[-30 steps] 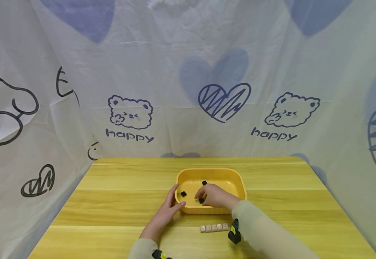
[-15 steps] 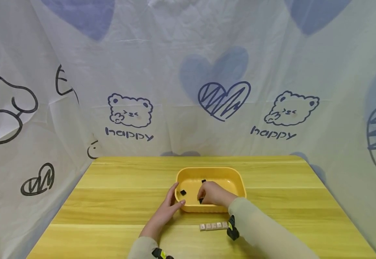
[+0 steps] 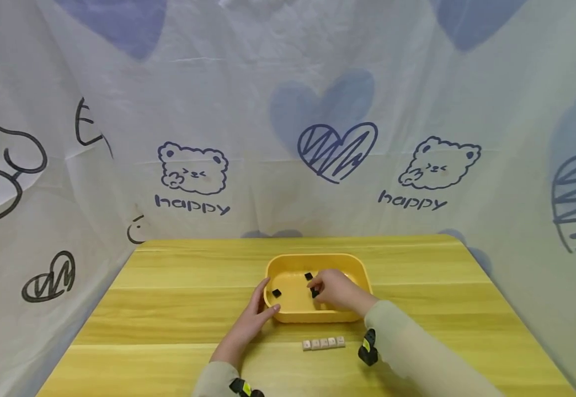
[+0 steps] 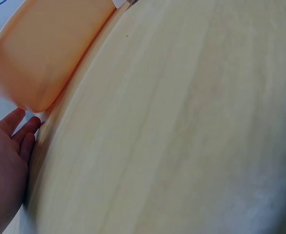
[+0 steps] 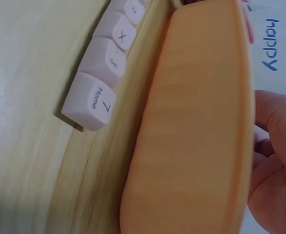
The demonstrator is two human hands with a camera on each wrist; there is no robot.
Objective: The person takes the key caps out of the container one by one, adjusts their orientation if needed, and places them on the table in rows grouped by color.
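A yellow plastic tray [image 3: 293, 317] stands on the table, its near wall filling much of the right wrist view. My left hand [image 3: 248, 322] is spread round its left front corner, thumb at the near rim and straight fingers along the left side. Over the inside of the tray, my right hand [image 3: 337, 289] pinches a small black square piece [image 3: 315, 294] between thumb and fingers. Two similar black pieces are in the tray, one black piece [image 3: 276, 293] near the left end and another black piece [image 3: 309, 276] just behind my right fingertips.
A row of several pale keycaps [image 3: 323, 343] lies in front of the tray; the nearest keycap [image 5: 89, 100] reads "7 Home" in the right wrist view. The wooden table [image 3: 179, 320] is backed by a printed white cloth [image 3: 268, 182].
My right hand has moved slightly right and away from me inside the tray, and the black piece at its fingertips has moved with it. My left hand stays at the tray's corner.
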